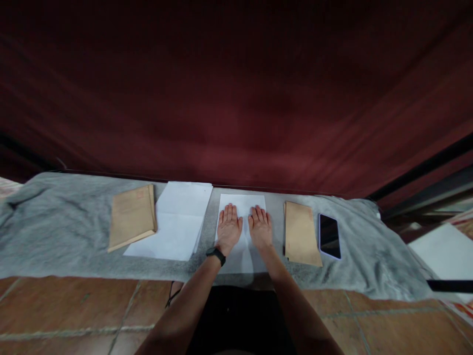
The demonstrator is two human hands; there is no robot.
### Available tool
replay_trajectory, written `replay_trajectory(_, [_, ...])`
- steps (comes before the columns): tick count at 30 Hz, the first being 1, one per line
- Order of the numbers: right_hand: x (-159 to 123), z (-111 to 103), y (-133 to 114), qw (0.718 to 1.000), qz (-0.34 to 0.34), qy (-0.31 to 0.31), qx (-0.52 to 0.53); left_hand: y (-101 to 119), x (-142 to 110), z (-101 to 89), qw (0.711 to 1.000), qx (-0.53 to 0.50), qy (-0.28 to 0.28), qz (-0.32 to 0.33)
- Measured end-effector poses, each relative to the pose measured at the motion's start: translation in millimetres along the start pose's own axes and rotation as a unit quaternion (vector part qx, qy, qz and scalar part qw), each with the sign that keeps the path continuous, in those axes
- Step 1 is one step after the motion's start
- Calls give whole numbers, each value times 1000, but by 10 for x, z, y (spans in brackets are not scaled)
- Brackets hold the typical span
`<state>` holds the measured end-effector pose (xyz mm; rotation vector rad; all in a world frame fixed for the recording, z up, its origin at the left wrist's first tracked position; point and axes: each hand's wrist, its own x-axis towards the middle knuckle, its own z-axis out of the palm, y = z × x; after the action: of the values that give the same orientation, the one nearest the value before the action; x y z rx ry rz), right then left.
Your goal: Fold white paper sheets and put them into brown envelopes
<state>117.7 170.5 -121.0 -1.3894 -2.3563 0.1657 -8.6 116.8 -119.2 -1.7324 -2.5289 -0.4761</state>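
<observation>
A white sheet of paper (pixel 242 256) lies on the grey cloth straight in front of me. My left hand (pixel 229 228) rests palm down on its left half, fingers stretched out, with a dark watch (pixel 216 255) on the wrist. On the right half my right hand (pixel 260 228) lies flat too, its fingers extended. A gap of bare paper shows between the two thumbs. Left of the sheet is a stack of white paper (pixel 181 222) with a crease across the top sheet. Brown envelopes (pixel 301 234) lie in a small pile to the right.
More brown envelopes (pixel 133 214) overlap the left edge of the paper stack. A phone (pixel 329 236) with a dark screen lies right of the envelopes. Grey cloth (pixel 74 227) covers the narrow surface. A dark red panel (pixel 236 123) rises behind it; floor tiles (pixel 74 305) show in front.
</observation>
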Motion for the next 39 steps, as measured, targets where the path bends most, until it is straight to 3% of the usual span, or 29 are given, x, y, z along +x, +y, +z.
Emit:
replay_trajectory(13, [-14, 26, 25, 998, 45, 36, -12, 9, -26, -41, 997, 5, 27, -69])
replay_trajectory(39, [17, 89, 83, 994, 73, 68, 46, -36, -53, -55, 992, -7, 58, -112])
